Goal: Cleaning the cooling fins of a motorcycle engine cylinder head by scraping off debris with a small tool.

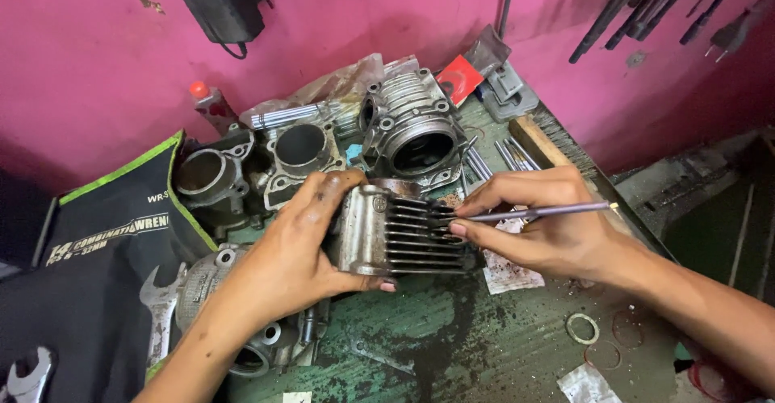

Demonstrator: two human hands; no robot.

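My left hand (295, 246) grips a grey finned engine cylinder (400, 229) from its left side and holds it on its side above the green workbench (476, 338). My right hand (541, 221) pinches a thin purple-handled brush (537, 211) like a pen. The brush tip sits between the cylinder's cooling fins on the right side.
Several other engine cylinders (412, 129) stand at the back of the bench. A black wrench pouch (105, 242) with wrenches (157, 306) lies on the left. Thin metal rods (517, 154), ring gaskets (583, 328), paper scraps and a red card are scattered about. Tools hang on the pink wall (630, 4).
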